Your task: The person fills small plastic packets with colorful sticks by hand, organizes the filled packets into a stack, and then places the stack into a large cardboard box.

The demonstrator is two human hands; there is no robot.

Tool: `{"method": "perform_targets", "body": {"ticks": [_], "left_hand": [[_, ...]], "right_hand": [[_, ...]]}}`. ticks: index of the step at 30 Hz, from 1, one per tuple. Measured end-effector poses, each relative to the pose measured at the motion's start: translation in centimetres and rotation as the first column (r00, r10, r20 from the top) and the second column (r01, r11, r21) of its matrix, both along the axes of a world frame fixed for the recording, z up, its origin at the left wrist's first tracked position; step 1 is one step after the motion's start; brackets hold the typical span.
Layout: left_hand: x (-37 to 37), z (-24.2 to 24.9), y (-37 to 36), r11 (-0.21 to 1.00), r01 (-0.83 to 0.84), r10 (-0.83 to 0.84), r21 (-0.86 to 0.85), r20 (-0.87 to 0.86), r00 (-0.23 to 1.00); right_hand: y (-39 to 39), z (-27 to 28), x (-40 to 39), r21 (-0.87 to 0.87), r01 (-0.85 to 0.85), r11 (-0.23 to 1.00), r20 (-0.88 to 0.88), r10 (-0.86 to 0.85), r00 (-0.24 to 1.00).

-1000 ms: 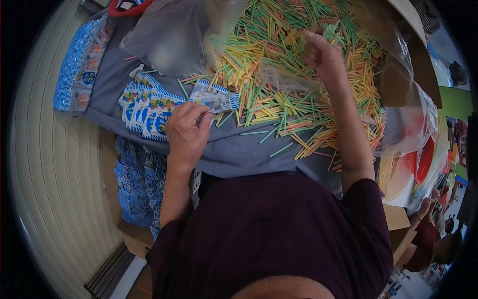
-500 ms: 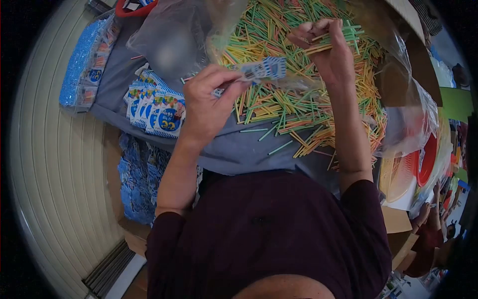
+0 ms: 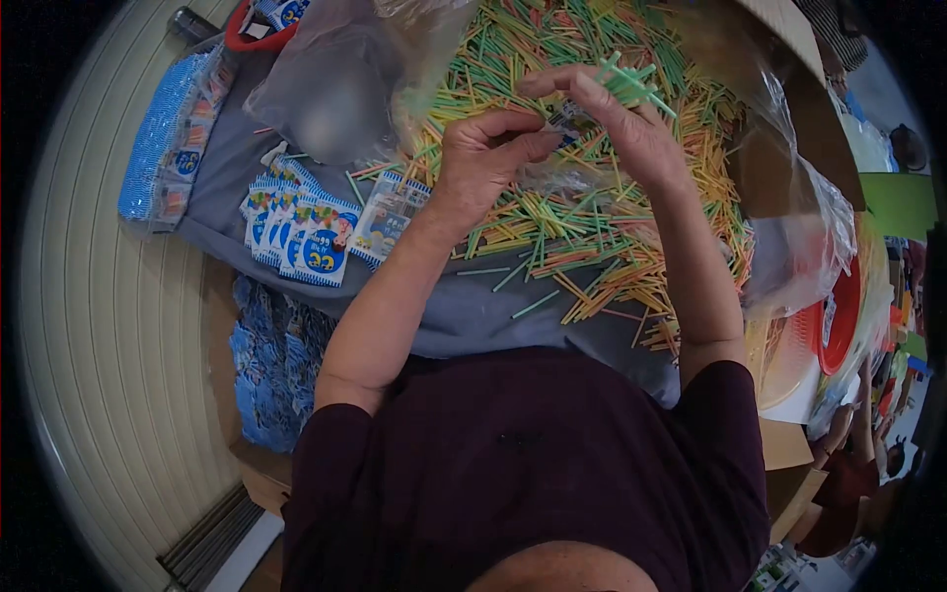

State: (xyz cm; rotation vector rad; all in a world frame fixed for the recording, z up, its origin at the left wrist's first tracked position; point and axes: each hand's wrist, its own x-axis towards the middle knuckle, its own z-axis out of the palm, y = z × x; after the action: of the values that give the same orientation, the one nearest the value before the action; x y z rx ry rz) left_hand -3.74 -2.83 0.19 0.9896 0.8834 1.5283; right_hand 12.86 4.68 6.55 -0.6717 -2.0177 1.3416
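Observation:
My right hand [image 3: 636, 138] is curled round a bundle of thin pale-green sticks [image 3: 631, 87] above a big pile of similar straw-like sticks [image 3: 582, 232] in green, yellow, orange and pink. Close by, the thumb and fingers of my left hand [image 3: 488, 158] are pinched at the edge of a small printed packet [image 3: 574, 122], partly hidden between the two hands. A blue-and-white packet [image 3: 388, 219] lies by my left forearm, beside an overlapping row of similar packets [image 3: 301, 229].
A clear plastic bag [image 3: 326, 99] lies left of the pile. Further left are a blue beaded-looking pack [image 3: 168, 138] and a red basket [image 3: 237, 35]. A carton of blue packets [image 3: 266, 375] stands below the table edge. Other people are at the far right.
The blue-and-white packet from my left hand now lies beside the row. My left hand has moved right, towards my right hand, which has shifted left with its sticks.

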Motion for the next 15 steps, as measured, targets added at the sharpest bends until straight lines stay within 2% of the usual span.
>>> {"method": "perform_targets", "body": {"ticks": [2, 3, 5, 9, 11, 12, 14, 15], "left_hand": [[-0.2, -0.2, 0.5, 0.991, 0.075, -0.074, -0.110, 0.010, 0.997], [-0.1, -0.2, 0.8, 0.991, 0.075, -0.075, -0.108, 0.008, 0.997], [0.3, -0.2, 1.5, 0.998, 0.051, -0.047, -0.046, 0.076, 0.996], [0.6, -0.2, 2.9, 0.997, 0.064, -0.061, -0.039, 0.077, 0.995], [0.8, 0.1, 3.0, 0.995, 0.089, -0.090, 0.049, 0.021, 0.996], [1.0, 0.2, 2.7, 0.995, 0.090, -0.092, 0.043, 0.024, 0.996], [1.4, 0.4, 1.8, 0.992, 0.039, -0.024, 0.124, -0.127, 0.992], [1.4, 0.3, 1.4, 0.992, 0.041, -0.026, 0.119, -0.127, 0.992]], "right_hand": [[0.5, 0.0, -0.2, -0.040, 0.025, 0.999, -0.085, -0.028, 0.996], [1.0, -0.1, -0.2, -0.037, 0.026, 0.999, -0.087, -0.029, 0.996], [2.1, -0.4, -0.3, -0.064, 0.024, 0.998, -0.271, -0.040, 0.962], [3.0, 0.0, -0.7, -0.191, 0.011, 0.982, -0.365, -0.082, 0.927], [2.5, -0.1, -0.9, 0.009, -0.007, 1.000, -0.039, 0.007, 0.999], [2.2, -0.2, -1.1, 0.003, -0.005, 1.000, -0.037, 0.005, 0.999], [1.6, 0.0, -1.5, 0.099, -0.037, 0.994, 0.136, 0.023, 0.990], [1.6, 0.0, -1.5, 0.094, -0.035, 0.995, 0.135, 0.022, 0.991]]}}
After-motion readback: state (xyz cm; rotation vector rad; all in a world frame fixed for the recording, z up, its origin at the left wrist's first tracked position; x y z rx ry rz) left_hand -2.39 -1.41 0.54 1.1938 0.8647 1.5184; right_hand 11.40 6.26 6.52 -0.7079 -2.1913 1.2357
